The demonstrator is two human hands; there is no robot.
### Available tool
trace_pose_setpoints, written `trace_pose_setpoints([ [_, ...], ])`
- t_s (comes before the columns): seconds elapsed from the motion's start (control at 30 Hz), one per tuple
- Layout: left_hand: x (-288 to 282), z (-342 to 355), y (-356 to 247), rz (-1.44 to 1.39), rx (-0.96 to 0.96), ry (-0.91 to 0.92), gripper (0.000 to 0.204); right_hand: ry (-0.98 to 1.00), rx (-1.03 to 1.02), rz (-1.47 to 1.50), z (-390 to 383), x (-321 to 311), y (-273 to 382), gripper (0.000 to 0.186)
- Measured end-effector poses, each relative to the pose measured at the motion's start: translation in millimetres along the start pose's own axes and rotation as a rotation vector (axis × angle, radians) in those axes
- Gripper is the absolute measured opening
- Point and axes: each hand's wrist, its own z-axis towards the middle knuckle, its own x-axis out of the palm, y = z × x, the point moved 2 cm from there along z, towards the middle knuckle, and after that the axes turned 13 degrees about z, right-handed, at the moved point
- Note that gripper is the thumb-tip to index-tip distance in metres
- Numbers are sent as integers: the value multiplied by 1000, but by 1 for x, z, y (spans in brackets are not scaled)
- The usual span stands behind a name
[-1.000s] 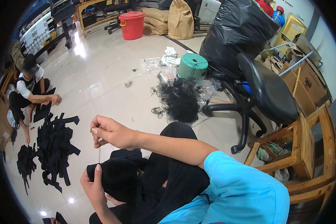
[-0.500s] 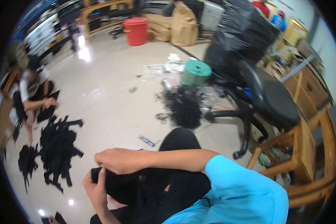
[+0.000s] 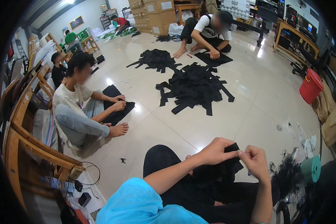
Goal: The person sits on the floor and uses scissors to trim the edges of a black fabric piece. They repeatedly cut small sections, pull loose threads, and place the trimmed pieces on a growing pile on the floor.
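Over my crossed legs, a piece of black cloth [image 3: 229,168] is held up between my two hands. My left hand [image 3: 217,151] pinches its upper edge between thumb and fingers. Close beside it, almost touching, my right hand [image 3: 255,160] is closed with the fingertips at the cloth's upper right corner. Whether a thread or something small is also in those fingertips cannot be made out. The lower part of the cloth blends into my black trousers [image 3: 168,186]. Something small and bluish shows just below my right hand, too indistinct to name.
Ahead lies a heap of black cloth strips [image 3: 194,87], with a second heap [image 3: 155,59] behind. Two people sit on the floor handling black cloth, one left, one far. At right are black thread scraps [image 3: 287,173], a green roll [image 3: 310,168] and a red bucket [image 3: 311,86]. Wooden frames [image 3: 37,149] stand left.
The view has swung left, bringing the seated people and cloth heaps toward the middle. My right hand, earlier reaching across above the left, is now on the cloth's right side; both remain at the cloth.
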Motion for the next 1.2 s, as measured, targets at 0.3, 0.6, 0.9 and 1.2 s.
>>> trace_pose_setpoints([
  [0.3, 7, 6, -1, 33, 32, 2, 30, -312, -9, 885, 5, -85, -9, 16],
  [0.6, 0, 4, -10, 79, 17, -61, 33, -63, -11, 970, 8, -51, -14, 25],
  [0.9, 3, 5, -4, 109, 6, -31, 35, -73, -388, -422, 2, 3, 2, 26],
  [1.2, 7, 0, -14, 42, 77, -32, 31, -130, 17, 593, 0, -94, -20, 29],
])
